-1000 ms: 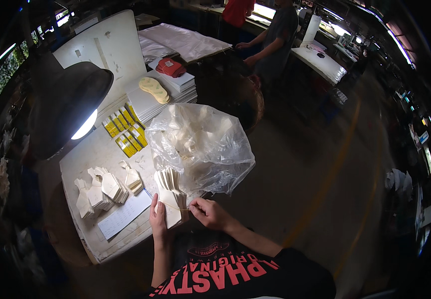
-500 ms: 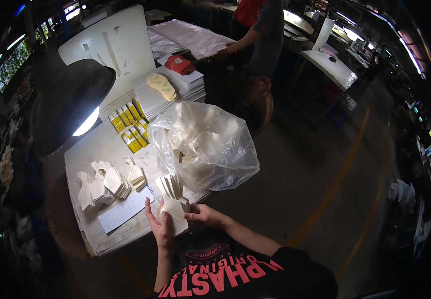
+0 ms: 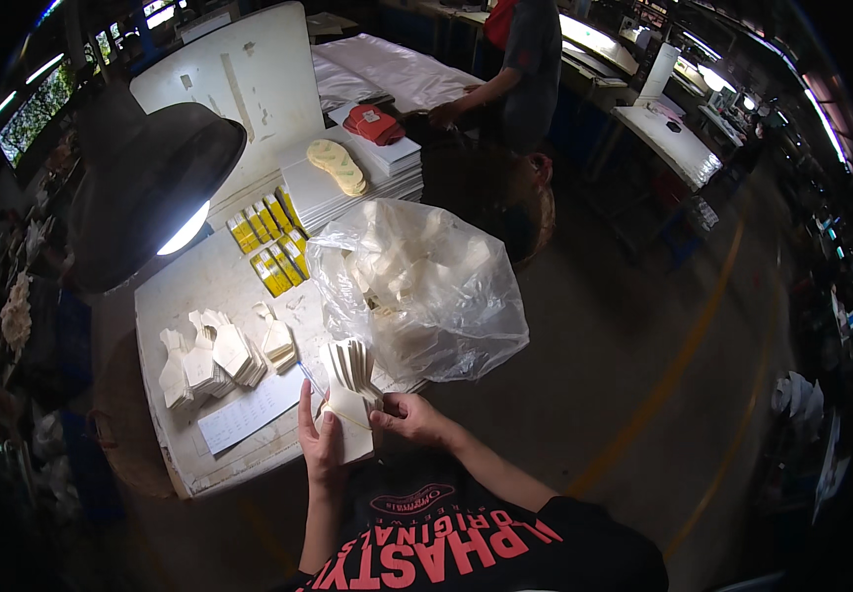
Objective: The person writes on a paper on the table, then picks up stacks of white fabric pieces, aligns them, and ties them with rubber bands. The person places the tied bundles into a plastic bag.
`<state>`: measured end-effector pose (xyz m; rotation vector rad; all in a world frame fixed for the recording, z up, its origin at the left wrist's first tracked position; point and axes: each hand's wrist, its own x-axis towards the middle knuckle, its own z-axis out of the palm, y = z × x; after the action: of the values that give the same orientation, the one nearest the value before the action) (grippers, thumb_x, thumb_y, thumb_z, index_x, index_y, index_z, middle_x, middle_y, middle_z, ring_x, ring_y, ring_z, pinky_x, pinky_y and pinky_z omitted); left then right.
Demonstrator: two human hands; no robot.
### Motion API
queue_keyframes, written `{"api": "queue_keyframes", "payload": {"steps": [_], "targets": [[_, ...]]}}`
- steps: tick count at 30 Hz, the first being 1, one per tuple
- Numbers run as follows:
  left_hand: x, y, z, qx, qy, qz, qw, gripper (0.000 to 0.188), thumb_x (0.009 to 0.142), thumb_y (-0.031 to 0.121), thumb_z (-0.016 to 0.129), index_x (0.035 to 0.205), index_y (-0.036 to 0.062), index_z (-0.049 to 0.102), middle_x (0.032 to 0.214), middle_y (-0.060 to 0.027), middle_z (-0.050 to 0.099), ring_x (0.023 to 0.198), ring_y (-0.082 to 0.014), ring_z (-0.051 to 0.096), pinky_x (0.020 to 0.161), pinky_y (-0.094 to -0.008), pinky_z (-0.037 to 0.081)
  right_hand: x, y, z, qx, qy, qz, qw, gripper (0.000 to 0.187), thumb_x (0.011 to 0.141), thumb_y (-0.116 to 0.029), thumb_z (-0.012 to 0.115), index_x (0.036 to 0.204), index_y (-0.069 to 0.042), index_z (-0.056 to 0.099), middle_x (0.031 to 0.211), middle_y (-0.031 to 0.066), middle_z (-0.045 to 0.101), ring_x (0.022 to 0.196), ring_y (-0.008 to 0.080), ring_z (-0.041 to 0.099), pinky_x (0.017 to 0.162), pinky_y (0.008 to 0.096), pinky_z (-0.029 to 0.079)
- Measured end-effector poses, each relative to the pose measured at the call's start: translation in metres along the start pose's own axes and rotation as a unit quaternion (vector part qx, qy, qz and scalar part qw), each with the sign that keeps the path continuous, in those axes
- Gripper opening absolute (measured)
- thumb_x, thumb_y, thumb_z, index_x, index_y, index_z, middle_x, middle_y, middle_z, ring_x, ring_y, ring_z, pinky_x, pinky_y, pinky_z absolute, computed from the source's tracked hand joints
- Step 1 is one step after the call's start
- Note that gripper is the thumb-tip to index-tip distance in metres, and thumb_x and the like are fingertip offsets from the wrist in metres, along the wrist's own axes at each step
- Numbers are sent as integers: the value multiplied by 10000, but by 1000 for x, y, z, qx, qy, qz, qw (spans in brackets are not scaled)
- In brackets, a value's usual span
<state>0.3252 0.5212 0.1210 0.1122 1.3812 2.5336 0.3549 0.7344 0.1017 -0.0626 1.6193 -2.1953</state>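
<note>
Lower centre of frame: left hand (image 3: pixel 322 446) points up, index extended, thumb gripping front of cream bundle (image 3: pixel 351 405). Bundle sits between hands, top fanned; I judge it light, bendable, layers prone to slip. Best hold: flat sides near thin band (image 3: pixel 350 420). Right hand (image 3: pixel 416 418) angled in from right, fingers pinching bundle's right edge.

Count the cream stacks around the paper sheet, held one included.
5: four stacks beyond the paper sheet, one held stack between left hand and right hand. Some may be hidden.
</note>
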Motion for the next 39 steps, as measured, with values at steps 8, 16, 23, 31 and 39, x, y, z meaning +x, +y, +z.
{"api": "queue_keyframes", "payload": {"steps": [8, 16, 23, 31, 39], "targets": [[-2, -19, -12, 21, 15, -12, 1000, 1039, 1084, 104, 619, 1688, 220, -218, 1658, -327, 363, 1400, -272, 538, 1150, -369, 439, -5, 13, 24, -9, 76, -1, 997, 717, 1008, -437, 760, 1498, 1, 474, 1354, 87, 634, 1222, 134, 594, 1040, 310, 491], [-4, 8, 2, 53, 21, -11, 998, 1071, 1086, 92, 607, 1663, 236, -284, 1698, -344, 270, 1444, -312, 499, 1167, -384, 414, 7, 15, 44, 156, 142, -46, 976, 654, 1007, -229, 778, 1504, -13, 411, 1307, 90, 646, 1178, 153, 632, 990, 322, 526], [-14, 16, -21, 89, 133, -45, 986, 526, 1051, 55, 549, 1569, 44, 456, 1466, -255, 598, 1369, -329, 594, 1124, -439, 496, 6, 17, 48, 196, 246, -101, 944, 615, 992, -143, 776, 1482, -15, 427, 1324, 97, 634, 1214, 170, 620, 1054, 343, 517], [-10, 24, -44, 68, 161, -114, 978, 548, 1131, 472, 472, 1532, 99, 486, 1336, -130, 676, 1189, -232, 656, 1003, -363, 529, 4, 11, 64, 133, 263, -151, 943, 607, 1002, -114, 759, 1472, -11, 389, 1335, 97, 629, 1236, 179, 617, 1068, 350, 506], [-32, 55, -13, 76, -3, -92, 993, 619, 1026, 509, 681, 1340, -17, 586, 1111, -103, 716, 906, -183, 716, 787, -312, 593, -33, -51, 95, -266, 198, -209, 920, 572, 955, -258, 802, 1376, -17, 500, 1034, 146, 640, 867, 234, 687, 778, 372, 563]]}}
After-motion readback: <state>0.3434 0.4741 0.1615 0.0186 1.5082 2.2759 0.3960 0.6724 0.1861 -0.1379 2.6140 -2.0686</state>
